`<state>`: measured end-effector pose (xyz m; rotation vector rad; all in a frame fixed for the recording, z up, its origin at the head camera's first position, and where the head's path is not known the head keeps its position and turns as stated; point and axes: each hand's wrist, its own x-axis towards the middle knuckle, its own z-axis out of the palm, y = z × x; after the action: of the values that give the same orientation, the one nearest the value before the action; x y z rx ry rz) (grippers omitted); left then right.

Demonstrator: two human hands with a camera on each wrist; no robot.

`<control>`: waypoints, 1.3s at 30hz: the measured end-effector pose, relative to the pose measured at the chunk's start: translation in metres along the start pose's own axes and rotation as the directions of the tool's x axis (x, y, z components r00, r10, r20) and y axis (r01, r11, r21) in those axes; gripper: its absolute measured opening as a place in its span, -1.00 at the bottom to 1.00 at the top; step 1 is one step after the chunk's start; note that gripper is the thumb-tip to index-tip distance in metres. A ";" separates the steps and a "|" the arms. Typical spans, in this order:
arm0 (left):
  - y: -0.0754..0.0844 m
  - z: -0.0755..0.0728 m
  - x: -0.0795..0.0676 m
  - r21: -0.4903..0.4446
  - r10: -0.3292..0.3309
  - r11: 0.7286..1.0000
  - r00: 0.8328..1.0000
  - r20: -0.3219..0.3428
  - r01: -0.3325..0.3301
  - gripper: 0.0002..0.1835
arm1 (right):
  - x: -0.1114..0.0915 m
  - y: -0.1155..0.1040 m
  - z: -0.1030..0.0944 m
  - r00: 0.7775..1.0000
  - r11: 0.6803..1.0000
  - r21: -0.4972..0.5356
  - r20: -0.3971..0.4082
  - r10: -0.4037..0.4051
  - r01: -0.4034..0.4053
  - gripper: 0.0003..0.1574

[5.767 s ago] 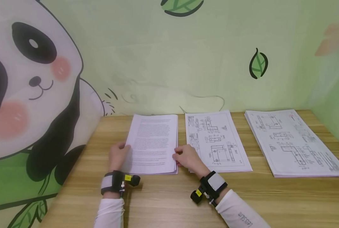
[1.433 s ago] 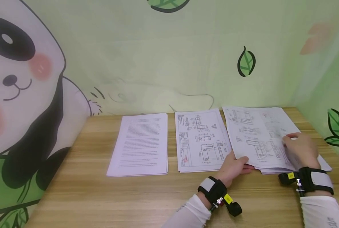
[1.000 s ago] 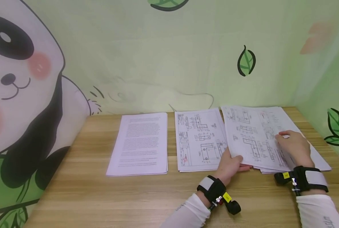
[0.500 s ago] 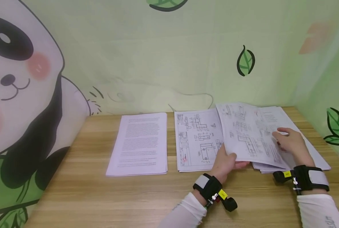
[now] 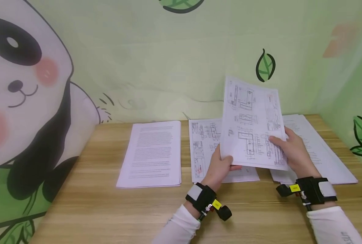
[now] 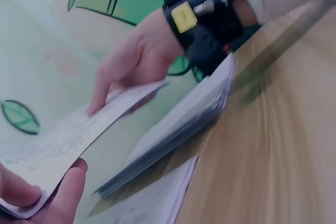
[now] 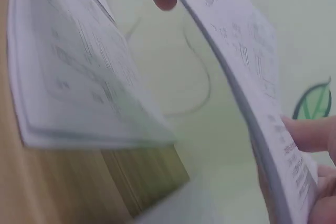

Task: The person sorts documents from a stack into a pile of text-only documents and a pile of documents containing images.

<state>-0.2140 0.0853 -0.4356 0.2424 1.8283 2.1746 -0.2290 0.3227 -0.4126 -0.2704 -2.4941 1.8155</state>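
A thin stack of sheets [image 5: 251, 118] printed with technical drawings is raised off the table, tilted toward me. My left hand [image 5: 217, 169] pinches its lower left corner, thumb on top and fingers beneath. At the right edge my right hand [image 5: 298, 152] grips the same sheets, its thumb pressed on the printed face. In the right wrist view the held stack [image 7: 231, 72] bows and shows its layered edge. Under it lies a second pile of drawings [image 5: 200, 152], partly covered. To the right, behind my right hand, rests a pile of text pages [image 5: 327, 162].
A neat stack of text pages [image 5: 151, 156] lies at the left of the wooden table [image 5: 132, 213]. Behind the table stands a green wall [image 5: 138, 61] with a panda and leaves. Each wrist wears a strapped camera.
The upper drawing sheets have been lifted from the right pile, uncovering text pages, and moved left and up over the middle pile. My right hand has moved left and now grips their right edge.
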 end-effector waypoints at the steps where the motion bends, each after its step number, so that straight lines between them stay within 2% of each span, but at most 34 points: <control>1: 0.001 -0.006 -0.001 0.013 -0.001 1.000 1.000 -0.012 0.001 -0.45 | -0.002 -0.002 0.005 1.000 1.000 0.003 -0.018 -0.021 0.021 -0.03; 6: 0.015 -0.036 -0.006 0.045 -0.027 0.999 0.998 -0.057 0.029 -0.55 | -0.009 -0.011 0.027 0.994 0.995 -0.010 -0.045 -0.101 0.101 -0.24; 10: 0.032 -0.062 -0.011 0.051 -0.079 0.995 0.992 -0.098 0.084 -0.58 | -0.013 -0.013 0.037 0.994 0.994 0.026 0.000 -0.108 0.108 -0.30; 14: 0.040 -0.086 -0.015 0.135 -0.081 0.986 0.986 -0.146 0.101 -0.54 | -0.017 -0.014 0.048 0.996 0.997 0.023 0.055 -0.074 0.073 -0.28; 18: 0.037 -0.103 -0.014 0.245 -0.068 0.964 0.985 -0.157 0.106 -0.50 | -0.018 -0.012 0.058 0.995 0.999 -0.008 0.096 -0.034 0.035 -0.25; 26: 0.029 -0.111 -0.013 0.387 -0.088 0.911 0.984 -0.157 0.143 -0.43 | -0.013 0.000 0.071 0.994 0.995 -0.103 0.108 0.005 0.006 -0.28; 34: 0.020 -0.117 -0.010 0.462 -0.100 0.868 0.976 -0.195 0.181 -0.39 | -0.007 0.009 0.081 0.988 0.980 -0.196 0.152 0.012 0.018 -0.30; 39: 0.016 -0.118 -0.009 0.494 -0.113 0.846 0.972 -0.206 0.203 -0.41 | -0.006 0.014 0.081 0.992 0.978 -0.208 0.125 0.030 -0.004 -0.29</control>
<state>-0.2439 -0.0306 -0.4407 0.0067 2.4091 1.6000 -0.2329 0.2494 -0.4506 -0.1892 -2.7815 1.6273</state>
